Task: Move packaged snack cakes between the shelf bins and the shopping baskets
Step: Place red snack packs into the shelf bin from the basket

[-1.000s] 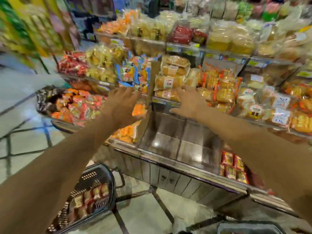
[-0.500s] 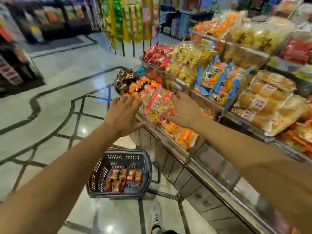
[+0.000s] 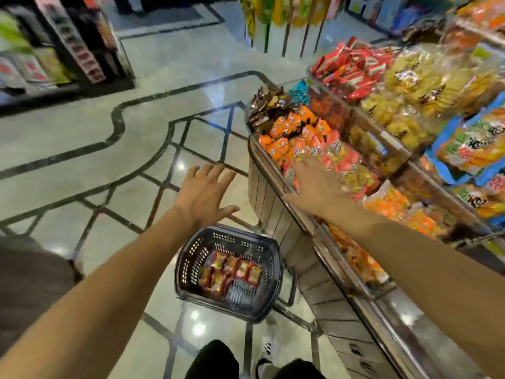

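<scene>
Snack cakes in shiny red and yellow wrappers (image 3: 229, 272) sit in the dark grey plastic shopping basket (image 3: 188, 258) on the floor, right beside the foot of the wooden display stand (image 3: 276, 214). I count about seven packs in there, in two rough rows, though the wrappers blur together a bit.

Left hand (image 3: 205, 196) hangs in the air over the tiled floor, above the basket, fingers spread wide and flat, holding nothing and touching nothing.

Right hand (image 3: 314, 187) reaches over the stand's front edge into the bin of pink-red snack packs (image 3: 352, 170). Fingers look stretched out and resting on the packs, not curled round any of them, but that bit is motion-blurred so I can't say for sure.

Same bin row has a heap of orange packs (image 3: 295, 132) further along and dark brown packs (image 3: 267, 105) at the rounded end. Too many loose packs up there to count.
</scene>
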